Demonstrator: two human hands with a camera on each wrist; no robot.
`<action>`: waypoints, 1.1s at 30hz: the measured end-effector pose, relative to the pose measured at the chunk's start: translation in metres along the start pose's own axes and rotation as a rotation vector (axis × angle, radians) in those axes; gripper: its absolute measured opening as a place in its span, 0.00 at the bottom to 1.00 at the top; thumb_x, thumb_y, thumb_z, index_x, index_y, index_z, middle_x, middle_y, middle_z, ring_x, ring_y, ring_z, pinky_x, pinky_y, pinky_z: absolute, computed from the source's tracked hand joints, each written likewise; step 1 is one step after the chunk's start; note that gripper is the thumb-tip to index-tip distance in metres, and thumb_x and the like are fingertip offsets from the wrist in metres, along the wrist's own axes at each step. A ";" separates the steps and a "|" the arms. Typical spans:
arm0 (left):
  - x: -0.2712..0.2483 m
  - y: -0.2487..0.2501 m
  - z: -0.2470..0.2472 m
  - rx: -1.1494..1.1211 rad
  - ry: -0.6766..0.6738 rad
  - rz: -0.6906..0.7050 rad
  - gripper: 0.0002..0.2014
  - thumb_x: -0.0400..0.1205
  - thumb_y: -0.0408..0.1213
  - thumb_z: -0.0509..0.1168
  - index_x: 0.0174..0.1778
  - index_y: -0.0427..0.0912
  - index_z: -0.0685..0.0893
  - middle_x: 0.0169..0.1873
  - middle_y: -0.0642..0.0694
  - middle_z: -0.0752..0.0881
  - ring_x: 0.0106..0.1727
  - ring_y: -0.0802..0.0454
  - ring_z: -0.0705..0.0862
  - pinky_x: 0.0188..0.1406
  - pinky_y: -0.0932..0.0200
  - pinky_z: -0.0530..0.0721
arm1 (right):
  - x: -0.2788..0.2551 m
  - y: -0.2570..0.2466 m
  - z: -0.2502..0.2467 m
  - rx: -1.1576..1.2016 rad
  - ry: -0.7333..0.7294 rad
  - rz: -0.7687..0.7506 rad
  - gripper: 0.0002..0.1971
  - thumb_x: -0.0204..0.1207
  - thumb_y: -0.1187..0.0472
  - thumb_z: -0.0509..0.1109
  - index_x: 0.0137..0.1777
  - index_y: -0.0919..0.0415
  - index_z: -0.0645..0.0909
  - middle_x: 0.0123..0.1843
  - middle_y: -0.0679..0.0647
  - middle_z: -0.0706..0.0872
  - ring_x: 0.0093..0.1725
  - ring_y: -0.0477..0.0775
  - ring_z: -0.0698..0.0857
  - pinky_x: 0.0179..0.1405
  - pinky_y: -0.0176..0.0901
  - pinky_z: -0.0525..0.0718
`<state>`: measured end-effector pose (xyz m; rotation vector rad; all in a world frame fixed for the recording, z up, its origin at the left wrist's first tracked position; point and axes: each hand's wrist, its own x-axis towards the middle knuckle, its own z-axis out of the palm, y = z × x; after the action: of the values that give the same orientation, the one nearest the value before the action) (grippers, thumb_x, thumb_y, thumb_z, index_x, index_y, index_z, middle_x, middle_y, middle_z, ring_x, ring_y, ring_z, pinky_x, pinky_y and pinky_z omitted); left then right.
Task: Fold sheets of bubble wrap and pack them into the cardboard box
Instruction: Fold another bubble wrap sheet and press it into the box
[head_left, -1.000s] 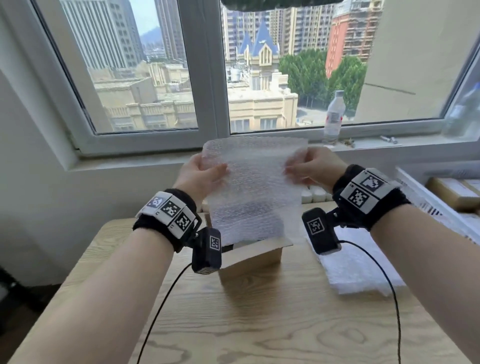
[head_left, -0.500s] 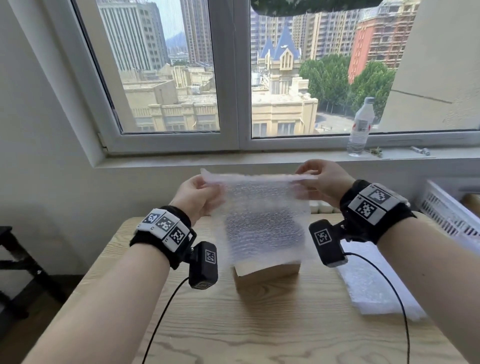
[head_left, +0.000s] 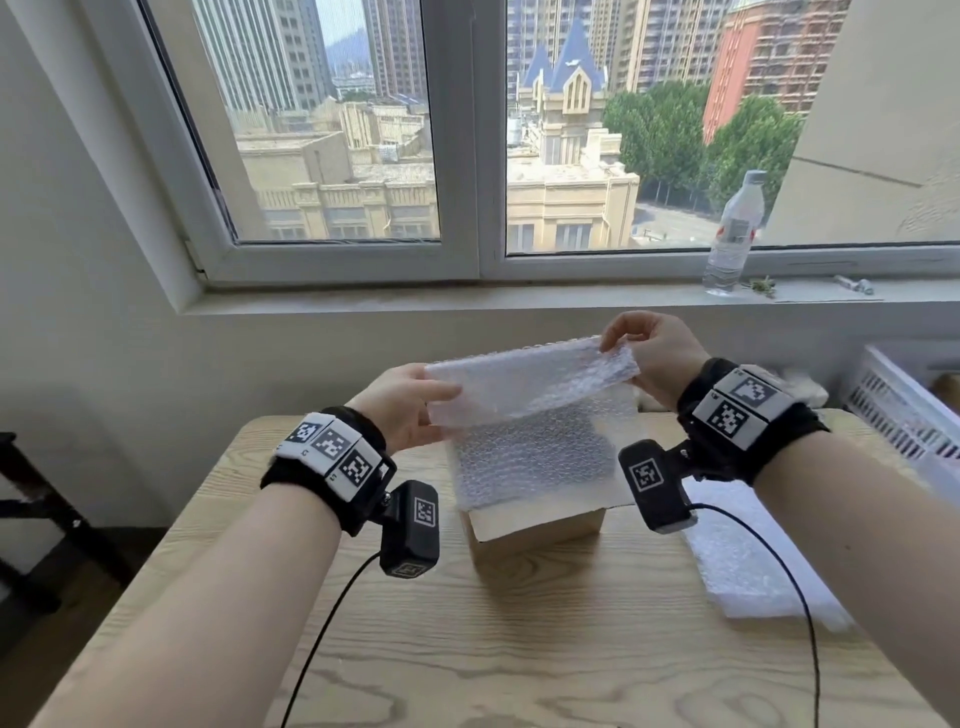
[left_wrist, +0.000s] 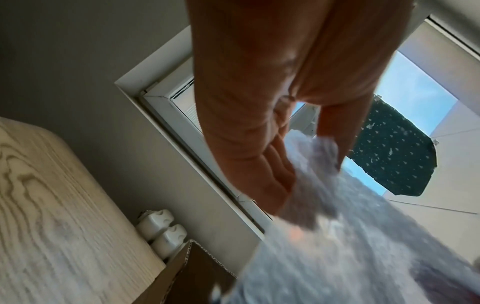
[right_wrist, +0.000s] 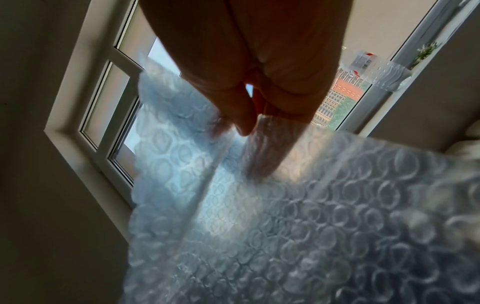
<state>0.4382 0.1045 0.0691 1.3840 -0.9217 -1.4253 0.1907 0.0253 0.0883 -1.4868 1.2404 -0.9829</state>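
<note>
Both hands hold one sheet of bubble wrap (head_left: 530, 415) in the air above the cardboard box (head_left: 535, 525), which stands open near the middle of the pale wooden counter (head_left: 467, 649). The left hand (head_left: 402, 408) pinches the sheet's left edge, thumb on the near face and fingers behind; in the left wrist view the fingers (left_wrist: 275, 176) lie straight behind the blurred wrap (left_wrist: 337, 246) with the thumb on the other face. The right hand (head_left: 654, 353) is raised a little higher and farther, and pinches the top right corner between thumb and fingertips; the right wrist view shows the thumb (right_wrist: 241, 115) in front of the wrap (right_wrist: 285, 226) and a finger seen through the clear bubbles behind it. The top strip of the sheet is turned over toward the near side, so a doubled band runs between the hands, while the single layer below hangs down with its lower edge at the open mouth of the box; whether it touches the flaps I cannot tell. A near flap of the box juts out to the left. To the right of the box, on the counter, lies a flat stack of more bubble wrap (head_left: 748, 566), partly hidden by the right forearm. On the far windowsill (head_left: 467, 299) a clear water bottle (head_left: 732, 234) stands upright at the right, and a white slatted basket (head_left: 904, 410) sits at the far right edge of the scene.
</note>
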 end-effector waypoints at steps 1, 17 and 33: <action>0.002 -0.001 -0.001 0.019 0.017 0.042 0.06 0.80 0.27 0.65 0.51 0.39 0.80 0.45 0.42 0.86 0.42 0.49 0.88 0.39 0.56 0.91 | -0.002 -0.002 0.000 0.051 -0.006 0.009 0.26 0.74 0.83 0.56 0.29 0.55 0.85 0.39 0.57 0.84 0.36 0.60 0.77 0.38 0.51 0.79; 0.000 0.000 -0.004 -0.051 -0.017 -0.003 0.27 0.73 0.37 0.74 0.67 0.39 0.74 0.62 0.39 0.81 0.60 0.39 0.84 0.56 0.38 0.85 | -0.007 0.016 -0.008 0.225 -0.438 0.192 0.13 0.68 0.59 0.71 0.51 0.64 0.80 0.38 0.58 0.91 0.36 0.54 0.92 0.45 0.48 0.89; 0.003 -0.009 -0.007 -0.129 0.102 0.014 0.03 0.83 0.37 0.64 0.47 0.42 0.80 0.44 0.43 0.87 0.39 0.51 0.89 0.39 0.58 0.89 | -0.009 0.009 0.007 0.192 -0.176 0.142 0.14 0.76 0.83 0.60 0.49 0.65 0.78 0.49 0.60 0.81 0.41 0.54 0.84 0.31 0.40 0.89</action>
<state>0.4445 0.1051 0.0591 1.3386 -0.7589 -1.3667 0.1941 0.0352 0.0776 -1.2883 1.0780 -0.8334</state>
